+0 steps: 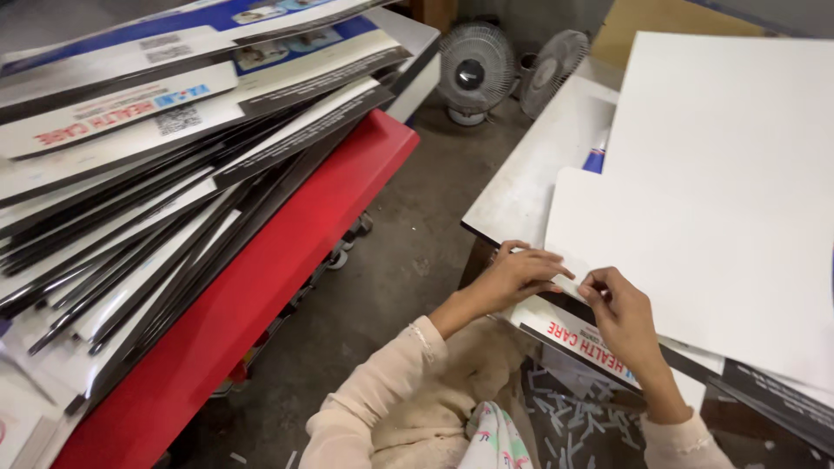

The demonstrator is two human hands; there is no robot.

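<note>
White board (pixel 695 252): near corner, at 6 o'clock, pinched by left hand (pixel 521 276) and right hand (pixel 621 317); open floor (pixel 391 287) at 9 o'clock.

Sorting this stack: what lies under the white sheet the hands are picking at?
Under the white sheet lie printed boards with black edges, on a table. Their faces are mostly covered.
</note>
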